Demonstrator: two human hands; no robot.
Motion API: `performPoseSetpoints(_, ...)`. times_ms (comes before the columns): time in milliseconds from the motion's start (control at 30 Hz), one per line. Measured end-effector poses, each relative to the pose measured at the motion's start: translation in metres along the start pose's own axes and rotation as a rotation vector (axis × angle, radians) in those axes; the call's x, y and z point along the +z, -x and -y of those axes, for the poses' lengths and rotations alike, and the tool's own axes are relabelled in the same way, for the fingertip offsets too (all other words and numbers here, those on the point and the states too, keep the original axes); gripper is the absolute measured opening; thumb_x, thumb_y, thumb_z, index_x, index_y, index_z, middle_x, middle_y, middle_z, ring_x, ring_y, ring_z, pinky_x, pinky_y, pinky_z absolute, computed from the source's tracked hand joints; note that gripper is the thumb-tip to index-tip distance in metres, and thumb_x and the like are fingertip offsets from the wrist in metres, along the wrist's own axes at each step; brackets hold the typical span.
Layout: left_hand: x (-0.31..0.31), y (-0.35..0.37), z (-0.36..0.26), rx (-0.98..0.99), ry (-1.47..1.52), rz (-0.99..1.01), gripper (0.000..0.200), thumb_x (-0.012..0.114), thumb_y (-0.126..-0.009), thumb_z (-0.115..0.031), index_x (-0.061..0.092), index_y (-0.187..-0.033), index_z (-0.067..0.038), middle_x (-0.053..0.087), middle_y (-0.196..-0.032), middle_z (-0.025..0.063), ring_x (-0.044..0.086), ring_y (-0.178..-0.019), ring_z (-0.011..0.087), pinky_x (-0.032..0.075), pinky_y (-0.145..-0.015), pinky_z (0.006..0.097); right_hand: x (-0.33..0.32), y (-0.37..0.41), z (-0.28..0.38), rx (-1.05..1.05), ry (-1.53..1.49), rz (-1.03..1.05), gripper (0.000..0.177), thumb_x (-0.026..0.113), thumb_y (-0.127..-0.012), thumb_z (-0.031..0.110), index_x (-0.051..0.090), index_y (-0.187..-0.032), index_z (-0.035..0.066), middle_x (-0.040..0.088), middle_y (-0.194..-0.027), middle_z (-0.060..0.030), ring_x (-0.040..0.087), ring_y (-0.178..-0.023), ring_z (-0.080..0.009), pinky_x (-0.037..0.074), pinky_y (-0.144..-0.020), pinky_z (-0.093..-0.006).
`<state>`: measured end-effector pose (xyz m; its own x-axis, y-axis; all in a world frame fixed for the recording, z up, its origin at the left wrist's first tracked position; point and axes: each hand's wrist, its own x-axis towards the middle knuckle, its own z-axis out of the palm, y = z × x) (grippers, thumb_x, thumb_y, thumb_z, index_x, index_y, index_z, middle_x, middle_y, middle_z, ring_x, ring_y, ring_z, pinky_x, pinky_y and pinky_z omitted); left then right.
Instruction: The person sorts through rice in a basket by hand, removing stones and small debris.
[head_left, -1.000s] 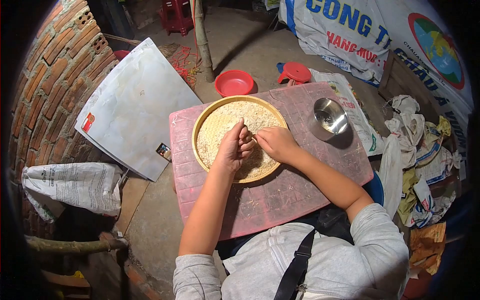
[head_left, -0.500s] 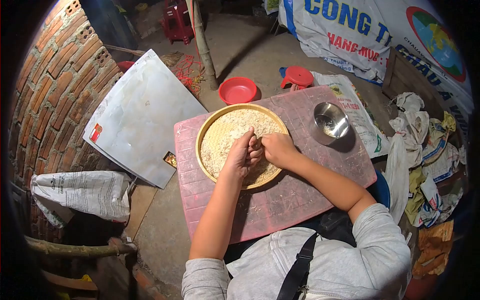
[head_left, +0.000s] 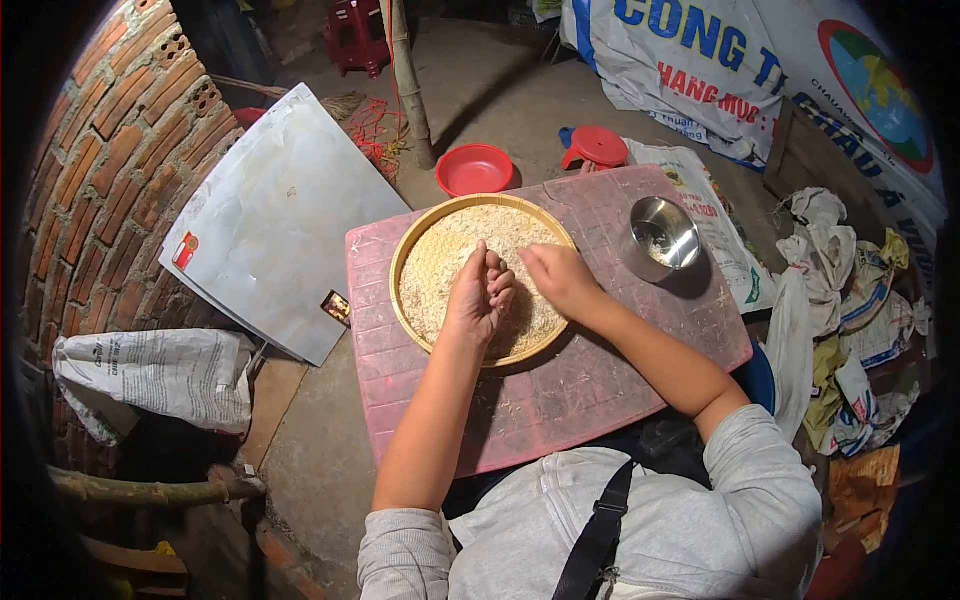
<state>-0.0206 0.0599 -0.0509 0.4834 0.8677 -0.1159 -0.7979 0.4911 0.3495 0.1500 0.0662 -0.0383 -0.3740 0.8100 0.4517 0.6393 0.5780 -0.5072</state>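
Observation:
A round woven tray [head_left: 408,232] sits on the pink table and holds a bed of pale, crumbly grain [head_left: 428,286]. Over its middle is my left hand [head_left: 484,293], fingers curled in and thumb pointing up. My right hand [head_left: 562,280], also closed, hovers above the tray's right side with its knuckles up. A small gap separates the two hands. Whatever lies inside the fingers of either hand is hidden. Right of the tray stands a metal pot [head_left: 664,240] with some pale bits in the bottom.
The pink table [head_left: 590,400] has scattered crumbs. Beyond it are a red basin [head_left: 474,170] and a red stool [head_left: 597,148]. A large grey-white board [head_left: 285,220] lies at left, near a brick wall [head_left: 110,170]. Several crumpled sacks [head_left: 830,270] are heaped at right.
My hands, touching half a second ago, are now slightly apart. The right has shifted a little to the right. The whole view has tilted slightly.

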Motion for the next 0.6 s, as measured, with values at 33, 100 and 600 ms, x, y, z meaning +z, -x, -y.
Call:
performPoseSetpoints(33,0.004,-0.002,0.004,0.095,0.018,-0.123,0.031,0.051,-0.101,-0.033,0.051,-0.081,-0.01,0.044,-0.066,-0.0013,0.04,-0.051,0.0089,0.032,-0.04,0.0202,0.003,-0.005,-0.004,0.16,-0.212,-0.056,0.03,0.049,-0.097,0.023,0.061,-0.082,0.001,0.061,-0.071,-0.0188,0.062,-0.063,-0.0294,0.048,-0.061,-0.043)
performPoseSetpoints(100,0.01,-0.002,0.01,0.188,0.033,-0.244,0.027,0.051,-0.101,-0.032,0.053,-0.087,-0.009,0.048,-0.07,0.0002,0.045,-0.057,0.0102,0.037,-0.044,0.0202,0.004,-0.013,-0.002,0.328,-0.446,-0.138,0.035,0.048,-0.1,0.028,0.06,-0.084,-0.002,0.057,-0.064,-0.0154,0.058,-0.058,-0.0181,0.046,-0.058,-0.0369)
performPoseSetpoints(600,0.014,0.007,0.006,0.136,-0.12,-0.28,0.031,0.043,-0.102,-0.033,0.054,-0.119,-0.009,0.061,-0.11,0.0083,0.064,-0.099,0.0207,0.061,-0.076,0.0367,0.016,-0.018,0.036,-0.339,-0.174,-0.213,0.012,0.061,-0.086,0.014,0.06,-0.085,0.003,0.058,-0.095,-0.0137,0.056,-0.09,-0.032,0.045,-0.081,-0.0411)
